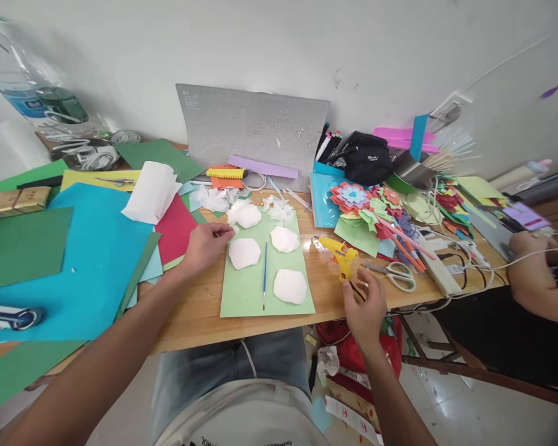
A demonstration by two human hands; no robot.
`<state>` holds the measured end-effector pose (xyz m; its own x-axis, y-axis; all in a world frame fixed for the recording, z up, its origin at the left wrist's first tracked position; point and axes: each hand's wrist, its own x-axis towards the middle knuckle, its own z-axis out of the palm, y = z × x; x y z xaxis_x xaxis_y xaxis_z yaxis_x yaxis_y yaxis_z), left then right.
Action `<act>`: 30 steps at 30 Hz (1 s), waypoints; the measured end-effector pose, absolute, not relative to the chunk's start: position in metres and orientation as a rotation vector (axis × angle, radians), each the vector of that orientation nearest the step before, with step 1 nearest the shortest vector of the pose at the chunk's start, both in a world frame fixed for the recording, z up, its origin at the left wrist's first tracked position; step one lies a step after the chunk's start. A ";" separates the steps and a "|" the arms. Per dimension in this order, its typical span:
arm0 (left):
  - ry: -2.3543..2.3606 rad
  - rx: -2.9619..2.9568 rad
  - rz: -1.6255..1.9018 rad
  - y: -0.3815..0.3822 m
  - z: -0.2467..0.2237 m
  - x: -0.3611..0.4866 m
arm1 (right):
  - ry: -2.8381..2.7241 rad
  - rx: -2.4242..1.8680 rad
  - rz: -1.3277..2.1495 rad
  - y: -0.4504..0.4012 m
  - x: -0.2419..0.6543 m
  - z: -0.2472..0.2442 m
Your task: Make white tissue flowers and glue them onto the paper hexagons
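My left hand [207,246] is closed in a pinch at the left edge of a light green sheet [246,300], with a bit of white paper [235,229] at its fingertips. White paper pieces with cut corners [244,254] lie on that sheet, beside a thin blue paintbrush [265,275]. Crumpled white tissue [279,210] sits along its top. To the right, my right hand [366,306] has thumb and fingers apart around the lower handle and cord of a yellow glue gun [341,253], which rests on the table. Scissors [400,276] lie just beyond the fingers.
A grey cutting mat [255,124] leans on the wall. Coloured paper [97,248] and a stapler [12,316] cover the left. Paper flowers [352,197], a black pouch [367,158] and a power strip [439,266] stand right. Another person's arm [539,266] rests at far right.
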<state>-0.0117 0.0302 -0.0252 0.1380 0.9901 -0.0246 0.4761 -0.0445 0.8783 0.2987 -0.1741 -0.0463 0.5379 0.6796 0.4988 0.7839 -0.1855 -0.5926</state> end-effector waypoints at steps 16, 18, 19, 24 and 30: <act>1.423 1.651 0.865 0.034 -0.020 -0.019 | -1.252 -1.905 0.280 -0.120 0.306 -0.009; 1.455 1.640 0.880 0.035 -0.017 -0.022 | -1.353 -1.819 0.297 -0.114 0.286 0.007; 1.466 1.632 0.885 0.036 -0.016 -0.023 | -1.426 -1.789 0.326 -0.108 0.274 0.013; 1.456 1.585 0.858 0.036 -0.019 -0.021 | -1.723 -1.716 0.442 -0.067 0.215 0.024; 1.431 1.553 0.911 0.038 -0.026 -0.019 | -2.039 -1.833 0.182 -0.049 0.183 0.008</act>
